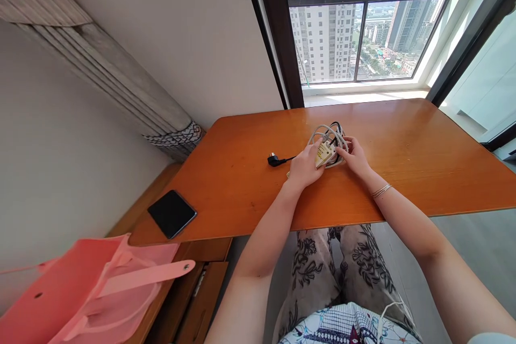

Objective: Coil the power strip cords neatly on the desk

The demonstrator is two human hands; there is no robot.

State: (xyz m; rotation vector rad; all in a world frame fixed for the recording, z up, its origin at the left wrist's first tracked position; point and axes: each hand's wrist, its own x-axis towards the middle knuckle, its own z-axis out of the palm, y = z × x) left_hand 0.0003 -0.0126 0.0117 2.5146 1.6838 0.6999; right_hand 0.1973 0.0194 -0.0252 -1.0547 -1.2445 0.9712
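A cream power strip [324, 152] lies on the brown table, with a bundle of coiled white and black cables [327, 131] behind and beside it. My left hand [307, 164] is closed around the strip from the left and hides part of it. On the right, my right hand [355, 157] pinches the looped cable close to the strip's end; its thumb and fingers meet around the loop. A black plug [274, 160] on a short black lead rests on the table, left of my left hand.
A dark tablet or phone [172, 213] lies at the left of the brown table [427, 166]. Below that corner, a pink plastic container [92, 279] sits on a wooden cabinet [201, 301]. A window [366, 37] stands behind the table, and a grey curtain [121, 75] hangs at left.
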